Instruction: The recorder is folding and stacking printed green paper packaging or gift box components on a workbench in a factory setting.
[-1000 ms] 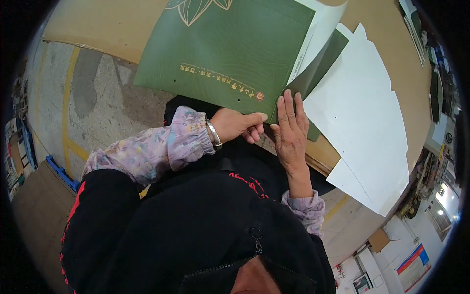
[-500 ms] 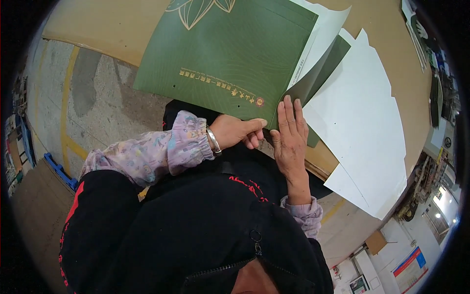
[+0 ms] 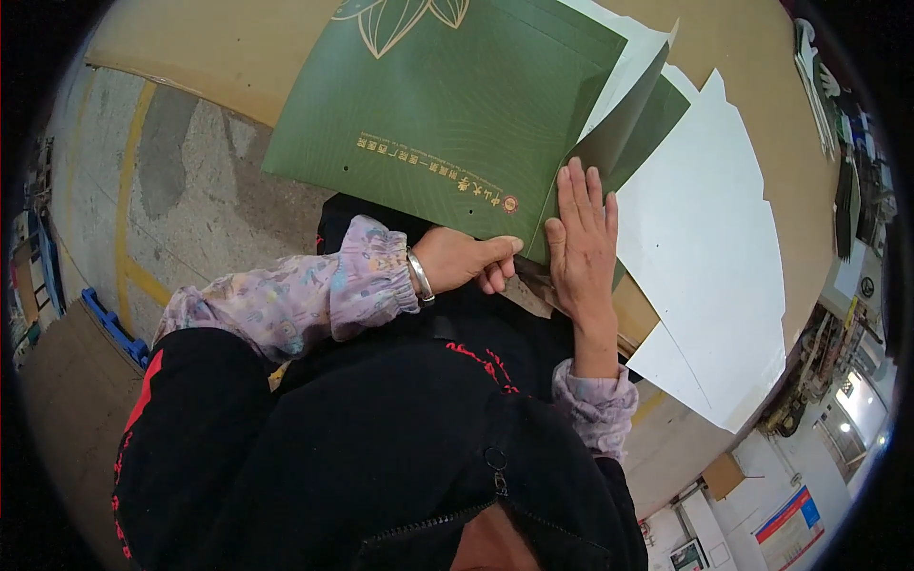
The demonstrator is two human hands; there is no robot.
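At the frame's upper centre lay a rectangular green card folder (image 3: 428, 124), likely light and bendable, best gripped along its lower edge, which left fingers (image 3: 502, 248) pinched while right fingers (image 3: 582, 198) lay outstretched.

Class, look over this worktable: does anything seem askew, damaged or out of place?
Yes: the white sheets lie fanned askew on the tan worktable, their lower corner jutting past its near edge, which looks untidy. No tear shows on the printed green sheet beside them.

Left fingers (image 3: 494, 277) pinch the green sheet (image 3: 466, 109) below
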